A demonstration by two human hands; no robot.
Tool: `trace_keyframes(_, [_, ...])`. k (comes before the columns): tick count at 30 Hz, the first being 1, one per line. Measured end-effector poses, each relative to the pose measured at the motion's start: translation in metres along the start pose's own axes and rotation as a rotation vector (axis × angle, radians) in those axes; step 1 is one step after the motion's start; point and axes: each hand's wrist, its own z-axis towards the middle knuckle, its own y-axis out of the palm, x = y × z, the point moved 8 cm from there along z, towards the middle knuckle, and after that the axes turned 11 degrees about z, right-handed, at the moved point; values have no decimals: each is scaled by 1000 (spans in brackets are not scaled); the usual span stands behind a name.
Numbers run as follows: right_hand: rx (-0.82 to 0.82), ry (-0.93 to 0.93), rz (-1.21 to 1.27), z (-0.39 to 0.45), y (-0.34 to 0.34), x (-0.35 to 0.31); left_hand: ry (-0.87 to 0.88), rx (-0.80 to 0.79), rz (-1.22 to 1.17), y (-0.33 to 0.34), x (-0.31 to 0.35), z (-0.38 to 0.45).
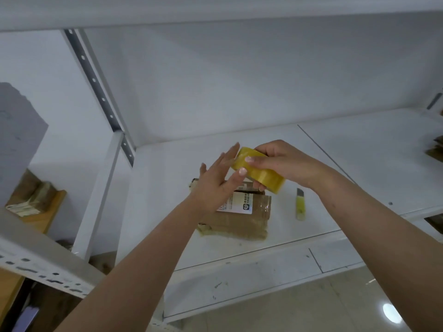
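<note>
My right hand [285, 164] grips a yellowish roll of clear packing tape [261, 172] above the white shelf [347, 164], fingers and thumb curled round its rim. My left hand [217, 178] is held flat beside the roll, its straight fingers touching the roll's left side and its thumb on the front face. Under both hands lies a small brown cardboard parcel [242, 220] wrapped in tape, with a white printed label; the left hand hides part of it. A yellow-green box cutter [300, 204] lies on the shelf just right of the parcel, blade end pointing away.
A perforated metal upright [98, 89] stands at the shelf's left back corner. On the neighbouring rack at left sit a grey block [16, 140] and bundled cardboard [31, 200]. More brown items [437, 149] sit at the far right edge. Tiled floor [335, 305] lies below.
</note>
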Motion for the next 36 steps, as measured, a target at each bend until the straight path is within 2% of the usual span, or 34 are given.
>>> trace_keyframes(3, [-20,-13,-10,2,2,-9,-37,76,-300,-10,11,1])
trace_keyframes(5, [-30,-13,-4,2,2,-13,-66,125,-377,-18,11,3])
trace_keyframes(11, [77,-100,-63,5,-1,-35,-38,338,-342,-52,10,7])
trace_keyframes(14, [66,-86,-65,7,-1,-41,-75,393,-254,-61,0,7])
trace_keyframes(18, [51,-48,-134,9,-5,-42,-97,355,-77,-56,-11,8])
trace_keyframes(23, [36,27,-158,14,-4,-31,-212,341,-114,-39,-30,-1])
trace_keyframes(26, [33,85,-183,18,0,-16,-303,215,-94,-21,-42,-5])
trace_keyframes(28, [29,119,-173,21,1,-7,-325,154,4,-15,-47,-7])
trace_keyframes(31, [20,153,-140,23,2,2,-344,157,72,-11,-52,-9])
trace_keyframes(36, [-26,187,-97,23,6,15,-409,182,39,-4,-64,-14])
